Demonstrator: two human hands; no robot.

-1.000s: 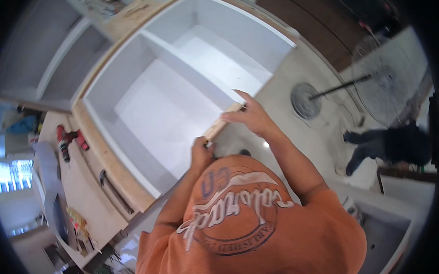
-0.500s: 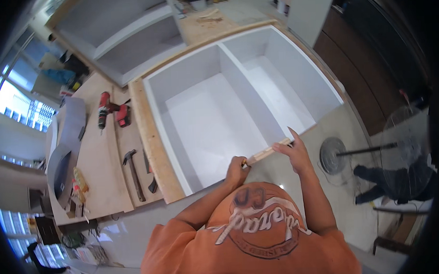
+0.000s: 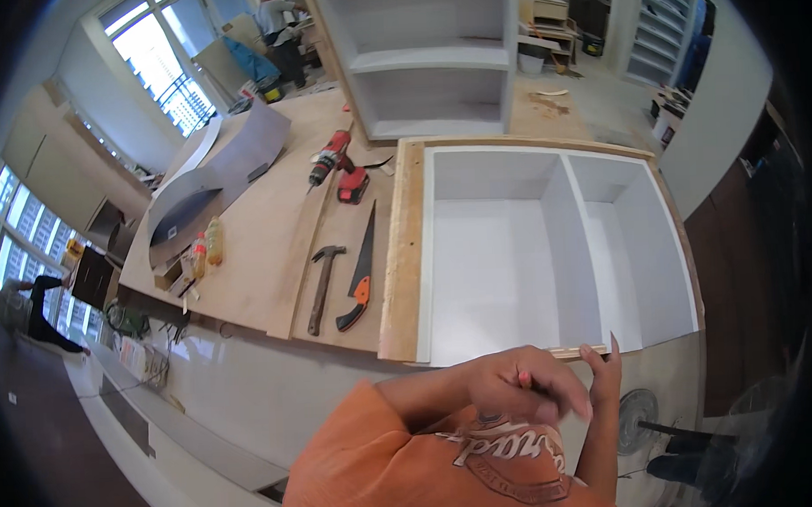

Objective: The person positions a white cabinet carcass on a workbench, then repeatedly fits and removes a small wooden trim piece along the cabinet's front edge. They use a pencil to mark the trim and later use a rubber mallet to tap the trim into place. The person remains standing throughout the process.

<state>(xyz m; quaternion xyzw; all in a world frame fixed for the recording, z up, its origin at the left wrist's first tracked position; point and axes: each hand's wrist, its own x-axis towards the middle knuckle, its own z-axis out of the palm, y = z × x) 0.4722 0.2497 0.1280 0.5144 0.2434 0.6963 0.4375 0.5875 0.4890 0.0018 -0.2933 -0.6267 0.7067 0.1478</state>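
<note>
My right hand (image 3: pixel 603 376) pinches a narrow, pale wooden strip (image 3: pixel 567 352) at the front edge of the white cabinet box (image 3: pixel 491 250), close to its divider. Its thumb and a finger close on the strip's right end. My left hand (image 3: pixel 529 385) is lifted in front of my shirt, left of the right hand, and is off the strip. Its fingers curl around something small, of which only a reddish-orange tip shows. The cabinet box lies on its back with the open side up, a wooden border along its left and far edges.
On the plywood bench (image 3: pixel 254 250) left of the cabinet lie a hammer (image 3: pixel 325 288), a handsaw (image 3: pixel 361 286), a red cordless drill (image 3: pixel 333 158) and two bottles (image 3: pixel 213 242). A second cabinet (image 3: pixel 426 61) stands behind. A person (image 3: pixel 279 34) is far back; a fan (image 3: pixel 640 420) stands at right.
My left hand has left the strip's left end and moved across toward the right hand. The right hand still holds the strip. My view has swung left, shifting the scene rightward.
</note>
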